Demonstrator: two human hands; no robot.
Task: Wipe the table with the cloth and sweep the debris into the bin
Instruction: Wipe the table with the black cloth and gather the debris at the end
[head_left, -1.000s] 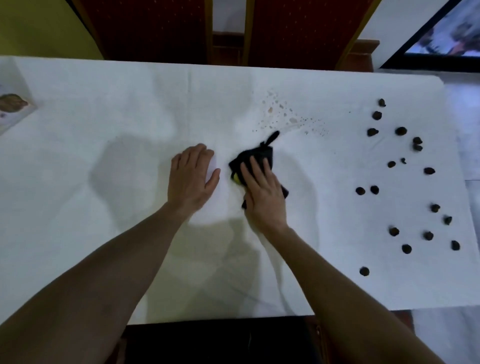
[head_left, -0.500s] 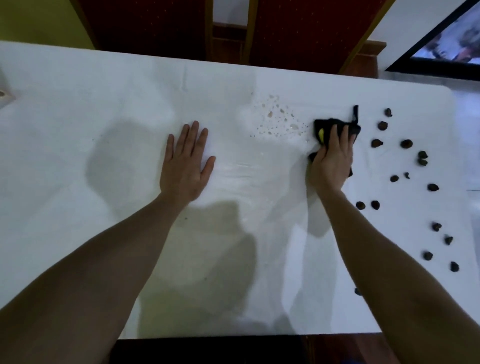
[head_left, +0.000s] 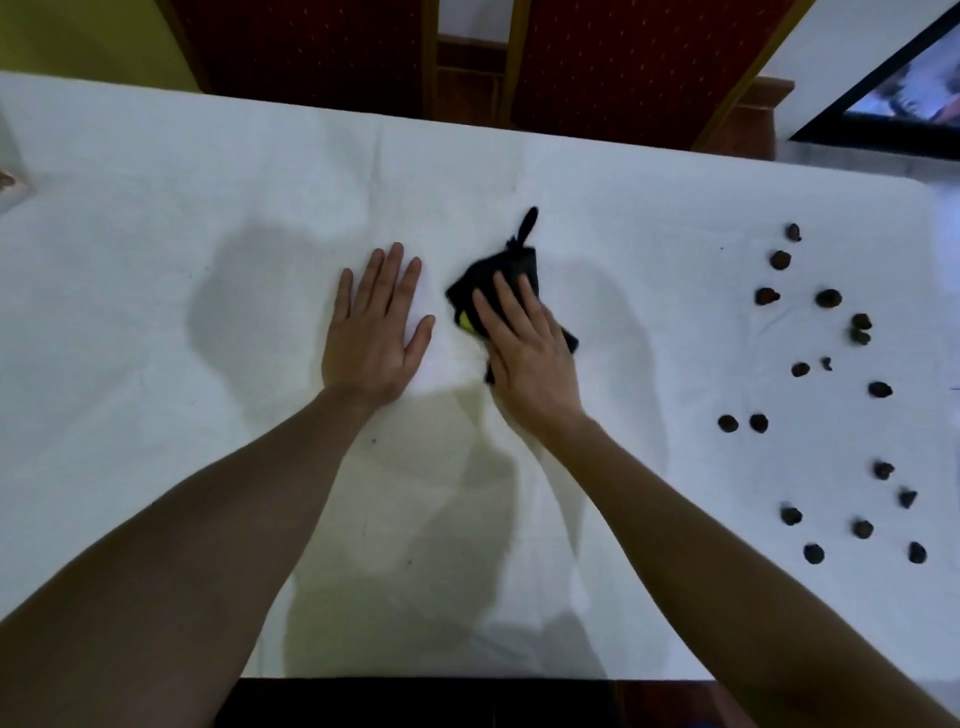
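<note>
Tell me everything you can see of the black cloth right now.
The cloth is black and looks soft, bunched into a rough wad, with a thin tail or loop sticking up at its far end and a small yellow patch at its left edge. It lies flat on the white table near the middle. The right hand presses on it with straight fingers, covering its near half. The left hand lies beside it, apart.

Dim, soft shadows on the table (head_left: 156, 467); wide-angle edges bend, slight blur
</note>
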